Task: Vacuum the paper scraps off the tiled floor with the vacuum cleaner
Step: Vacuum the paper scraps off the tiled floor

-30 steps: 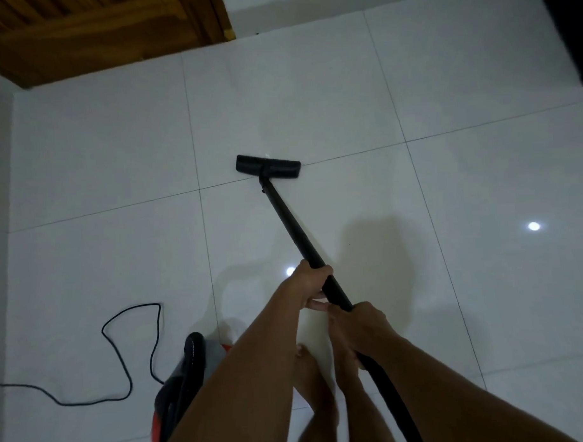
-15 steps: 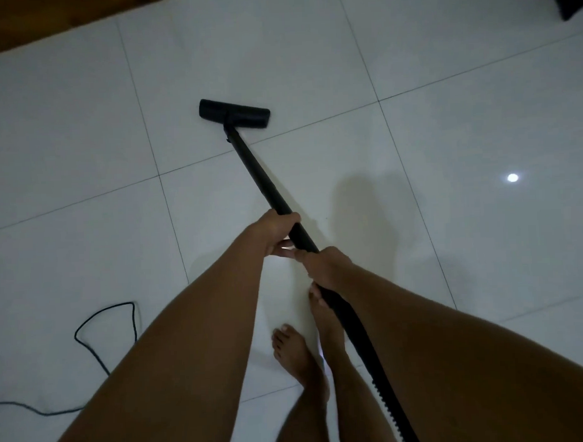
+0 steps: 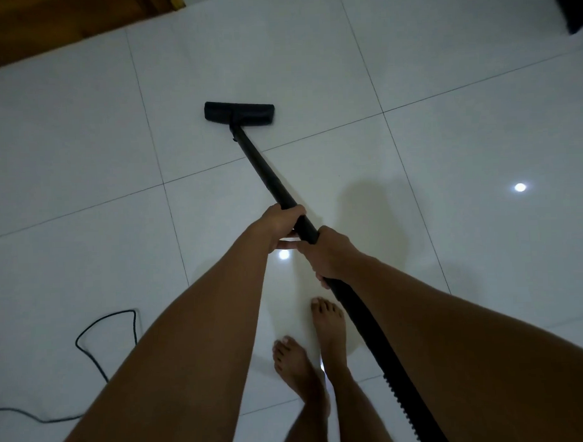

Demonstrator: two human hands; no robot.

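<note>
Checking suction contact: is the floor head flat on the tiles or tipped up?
Flat, apparently: the floor head lies level on the tiled floor, no gap visible beneath.

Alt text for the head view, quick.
The left hand and, behind it, the right hand grip a black wand whose floor head lies on white tiles. Bare feet stand below, a hose trails back on the right, a cord loops on the left.
</note>
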